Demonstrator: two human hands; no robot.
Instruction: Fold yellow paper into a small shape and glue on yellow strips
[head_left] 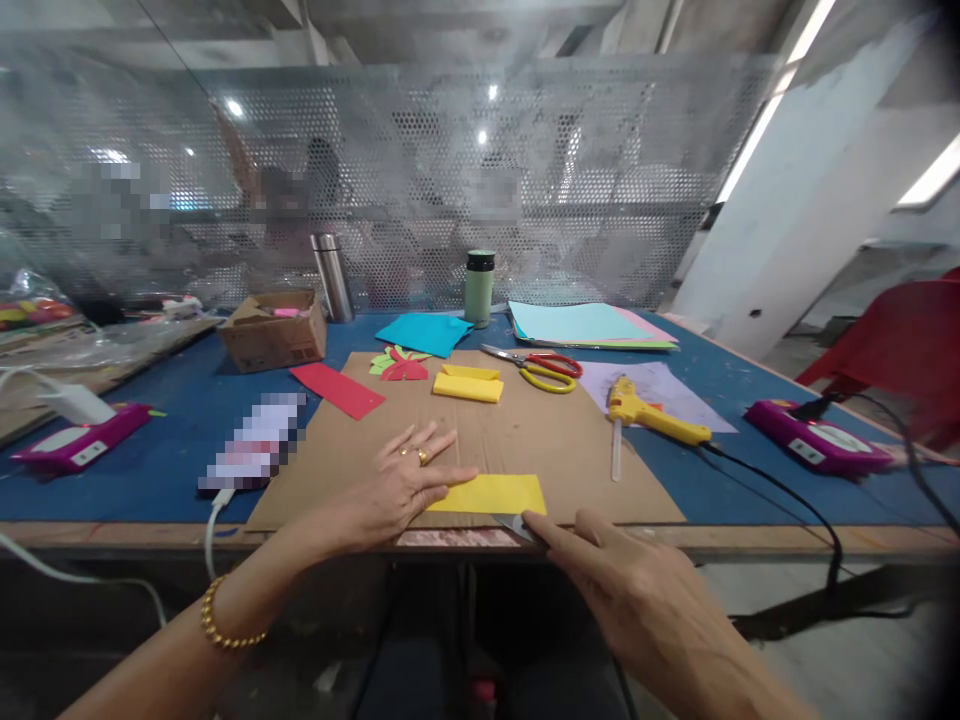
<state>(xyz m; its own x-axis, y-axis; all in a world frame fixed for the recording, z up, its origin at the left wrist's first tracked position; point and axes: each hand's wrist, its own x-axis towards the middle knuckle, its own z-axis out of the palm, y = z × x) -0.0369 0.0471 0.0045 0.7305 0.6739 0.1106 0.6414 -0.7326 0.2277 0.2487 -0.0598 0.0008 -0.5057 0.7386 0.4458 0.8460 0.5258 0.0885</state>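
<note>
A yellow paper strip (499, 494) lies flat on the cardboard sheet (585, 470) near the table's front edge. My left hand (412, 475) is spread flat, its fingertips and thumb pressing on the strip's left part. In my right hand (630, 570) is a craft knife (517, 524). Its pointed metal blade sits at the strip's lower edge, while the handle is hidden by my fingers. Folded yellow paper pieces (468, 384) rest farther back on the cardboard. Red and green paper cutouts (401, 366) and a red paper strip (339, 389) lie to the left of them.
Scissors (544, 370) and a yellow glue gun (652, 412) with a cord lie at right. Purple power strips (817, 438) flank the work area. Bottles (478, 292), a cardboard box (276, 335) and stacked coloured paper (585, 325) stand behind. A phone (259, 445) is charging at left.
</note>
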